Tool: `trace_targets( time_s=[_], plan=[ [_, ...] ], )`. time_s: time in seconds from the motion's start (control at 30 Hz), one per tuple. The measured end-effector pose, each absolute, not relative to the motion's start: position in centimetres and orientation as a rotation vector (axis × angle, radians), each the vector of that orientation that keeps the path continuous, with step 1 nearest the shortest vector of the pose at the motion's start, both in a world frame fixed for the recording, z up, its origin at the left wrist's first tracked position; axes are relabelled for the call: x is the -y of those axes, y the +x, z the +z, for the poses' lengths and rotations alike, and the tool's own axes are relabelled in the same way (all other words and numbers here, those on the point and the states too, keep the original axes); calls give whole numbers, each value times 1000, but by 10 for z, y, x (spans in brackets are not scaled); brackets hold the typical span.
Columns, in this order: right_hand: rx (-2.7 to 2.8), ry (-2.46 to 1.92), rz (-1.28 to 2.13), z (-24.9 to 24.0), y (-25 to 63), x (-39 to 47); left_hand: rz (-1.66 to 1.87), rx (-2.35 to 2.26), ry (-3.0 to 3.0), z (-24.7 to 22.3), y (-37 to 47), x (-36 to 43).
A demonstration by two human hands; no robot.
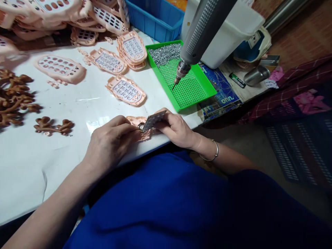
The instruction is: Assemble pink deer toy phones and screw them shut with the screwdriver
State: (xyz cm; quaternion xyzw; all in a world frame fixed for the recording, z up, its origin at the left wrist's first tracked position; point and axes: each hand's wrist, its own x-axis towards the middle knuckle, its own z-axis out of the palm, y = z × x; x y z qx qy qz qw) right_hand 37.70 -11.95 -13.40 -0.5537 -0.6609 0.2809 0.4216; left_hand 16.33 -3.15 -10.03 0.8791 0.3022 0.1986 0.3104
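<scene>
My right hand (177,128) pinches a thin dark circuit board (155,119), tilted up on edge. Below it a pink plastic toy phone shell (133,121) lies at the table's front edge, partly covered by both hands. A small round metallic part (141,126) shows in the shell beside the board. My left hand (111,138) is closed, its fingertips together at the shell's left side near that round part. What those fingertips grip is hidden. Just beyond my hands lies another pink shell with a grey keypad (127,90).
A hanging electric screwdriver (192,38) points down over a green tray (178,105) holding many screws (166,54). More pink shells (107,60), a perforated cover (61,68) and brown plastic pieces (54,126) lie on the left. Blue bin (155,24) and white bin (220,38) stand behind.
</scene>
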Motion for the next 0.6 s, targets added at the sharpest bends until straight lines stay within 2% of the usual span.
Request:
trace_targets(
  time_s=[0.27,0.6],
  plan=[
    [1568,-1394,812,-129,377,123,488,-889,2310,-102,168,37],
    [1539,-1468,846,-127,377,121,520,-608,2384,-102,157,28]
  ],
)
